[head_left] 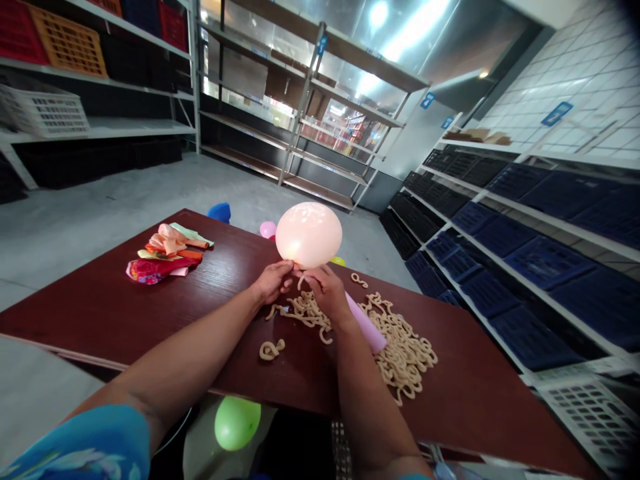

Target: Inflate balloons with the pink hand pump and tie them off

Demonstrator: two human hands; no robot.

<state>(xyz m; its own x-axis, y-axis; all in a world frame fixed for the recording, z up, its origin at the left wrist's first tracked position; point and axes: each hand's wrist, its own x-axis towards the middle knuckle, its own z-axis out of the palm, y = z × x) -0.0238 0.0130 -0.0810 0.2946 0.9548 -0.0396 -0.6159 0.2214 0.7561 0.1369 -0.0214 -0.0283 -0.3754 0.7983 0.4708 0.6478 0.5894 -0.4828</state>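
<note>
Rising just above the fingertips, the peach balloon has its lower end pinched by the left hand; the right hand, beside it, grips a pale strand.

A storeroom; shelving racks; plastic crates.

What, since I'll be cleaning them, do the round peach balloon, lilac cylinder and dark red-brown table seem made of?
Round peach balloon: probably latex, satin finish; its stretched skin looks translucent.
Lilac cylinder: plastic or foam; its smooth, plain surface leaves it open.
Dark red-brown table: glossy wood or laminate, judging by its soft reflections.
</note>
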